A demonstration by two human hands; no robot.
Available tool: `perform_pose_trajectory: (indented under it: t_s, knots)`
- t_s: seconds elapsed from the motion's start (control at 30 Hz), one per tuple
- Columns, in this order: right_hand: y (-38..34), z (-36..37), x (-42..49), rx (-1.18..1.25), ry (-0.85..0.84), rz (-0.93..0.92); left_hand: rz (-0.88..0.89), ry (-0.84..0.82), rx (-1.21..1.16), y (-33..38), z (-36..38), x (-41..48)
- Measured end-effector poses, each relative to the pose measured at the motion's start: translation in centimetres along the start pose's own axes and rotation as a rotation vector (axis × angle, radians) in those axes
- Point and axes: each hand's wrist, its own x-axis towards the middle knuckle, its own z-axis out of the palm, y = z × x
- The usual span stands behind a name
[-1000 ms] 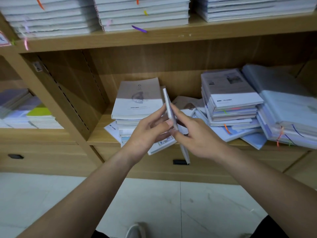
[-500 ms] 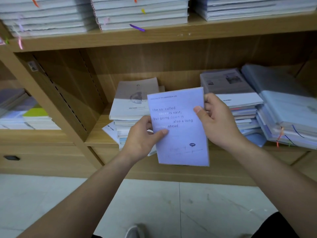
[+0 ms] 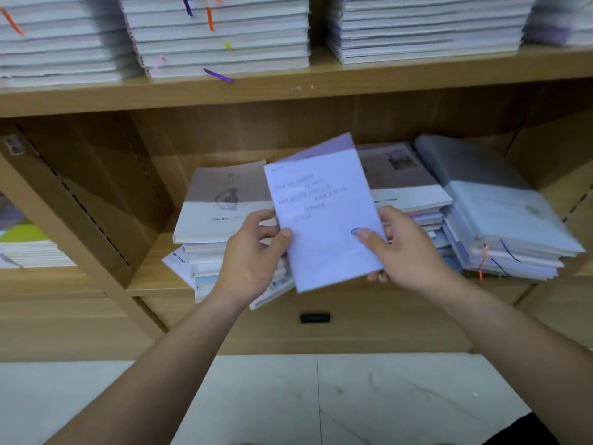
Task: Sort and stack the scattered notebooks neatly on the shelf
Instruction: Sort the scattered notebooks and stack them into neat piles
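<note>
Lavender notebook (image 3: pixel 324 220), one item, printed cover up, top leaning left; held in the air before the lower shelf (image 3: pixel 154 281). Its left edge is pinched by the left hand (image 3: pixel 253 252), thumb on the cover, fingers curled behind. Its lower right edge is gripped by the right hand (image 3: pixel 407 248), thumb laid across the cover. Behind it, three uneven piles are kept on the lower shelf: left pile (image 3: pixel 221 203), middle pile (image 3: pixel 404 184), pale blue pile (image 3: pixel 500 213). White stacks (image 3: pixel 221 36) with coloured ribbons are ranged above.
</note>
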Motion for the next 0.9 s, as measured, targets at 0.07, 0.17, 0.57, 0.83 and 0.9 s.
perform_pose_trajectory:
  t_s: [0.07, 0.17, 0.57, 0.83, 0.9]
  knots:
    - [-0.1, -1.8, 0.9, -0.016, 0.140, -0.041, 0.038, -0.007, 0.063, 0.0, 0.5, 0.2]
    - [-0.1, -4.3, 3.4, -0.089, 0.281, -0.028, 0.056, -0.028, 0.083, -0.3, 1.0, 0.2]
    - [2.1, -6.0, 6.5, -1.000, 0.154, 0.062, 0.132, -0.165, 0.270, -1.1, 7.4, 2.7]
    - [4.5, -5.8, 7.0, -1.278, 0.408, -0.191, 0.254, -0.287, 0.265, 0.5, 11.3, 4.3]
    - [5.0, -6.5, 7.2, -1.253, 0.363, -0.263, 0.272, -0.331, 0.299, 0.8, 12.4, 4.6]
